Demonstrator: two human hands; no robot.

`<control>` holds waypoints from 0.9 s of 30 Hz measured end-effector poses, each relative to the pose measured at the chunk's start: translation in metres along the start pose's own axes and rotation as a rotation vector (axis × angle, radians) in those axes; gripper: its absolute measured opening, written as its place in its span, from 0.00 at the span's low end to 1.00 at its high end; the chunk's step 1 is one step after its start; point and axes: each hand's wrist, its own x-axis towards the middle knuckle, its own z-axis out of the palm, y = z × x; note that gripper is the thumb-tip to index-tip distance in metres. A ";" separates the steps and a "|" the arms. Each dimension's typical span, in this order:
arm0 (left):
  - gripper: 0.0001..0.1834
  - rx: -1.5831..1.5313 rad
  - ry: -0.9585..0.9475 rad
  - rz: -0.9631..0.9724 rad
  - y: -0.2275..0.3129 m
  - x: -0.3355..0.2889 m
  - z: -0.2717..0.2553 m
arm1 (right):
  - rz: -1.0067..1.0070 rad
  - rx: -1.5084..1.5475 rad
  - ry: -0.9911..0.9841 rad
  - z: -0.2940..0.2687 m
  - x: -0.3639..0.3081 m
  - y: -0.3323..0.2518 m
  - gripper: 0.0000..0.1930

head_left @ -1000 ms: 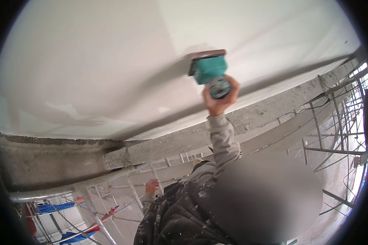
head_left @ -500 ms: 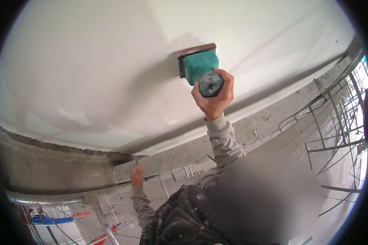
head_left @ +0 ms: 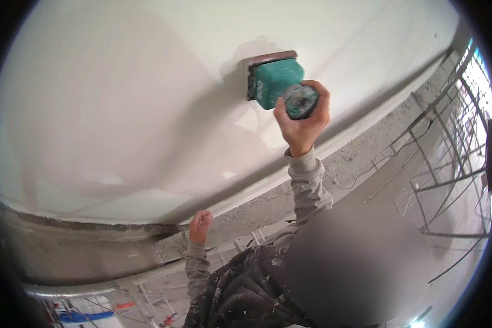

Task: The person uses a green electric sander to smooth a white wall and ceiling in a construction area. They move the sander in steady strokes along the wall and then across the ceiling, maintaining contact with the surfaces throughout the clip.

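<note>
My right hand [head_left: 303, 128] is closed round the rounded grip of a teal power sander [head_left: 279, 79], thumb on the left and fingers on the right. The sander's flat rectangular pad, reddish-brown at its edge, lies against the pale smooth ceiling [head_left: 120, 98]. Lower left, my left hand [head_left: 200, 225] is raised in front of the concrete beam's edge, its fingers loosely curled. I see nothing in it, and cannot tell whether it touches the beam. Grey sleeves cover both arms.
A rough concrete beam [head_left: 262, 213] borders the ceiling, meeting a second beam [head_left: 76, 246] at the left. Metal bars and framework [head_left: 448, 180] stand at the right. Below left are pipes and blue material [head_left: 87, 316]. A grey blurred patch hides the lower right; a paint-spotted dark garment [head_left: 235, 290] lies beside it.
The sander, in my right hand, has moved right and slightly up in the picture, staying against the ceiling. My left hand has moved up and right. The whole view has shifted a little.
</note>
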 end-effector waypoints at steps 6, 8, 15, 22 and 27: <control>0.13 -0.052 -0.055 0.114 0.076 0.050 0.040 | 0.017 0.007 0.078 -0.028 0.039 0.047 0.26; 0.13 -0.046 -0.080 0.107 0.085 0.058 0.058 | 0.055 0.044 0.113 -0.038 0.054 0.068 0.25; 0.13 -0.054 -0.181 0.109 0.130 0.090 0.110 | 0.196 0.022 0.176 -0.069 0.083 0.125 0.23; 0.24 0.056 -0.333 0.205 0.237 0.124 0.176 | 0.063 0.013 0.056 -0.058 0.056 0.116 0.29; 0.42 -0.527 -0.465 0.109 0.253 0.155 0.243 | 0.008 0.063 -0.108 -0.050 -0.017 0.113 0.28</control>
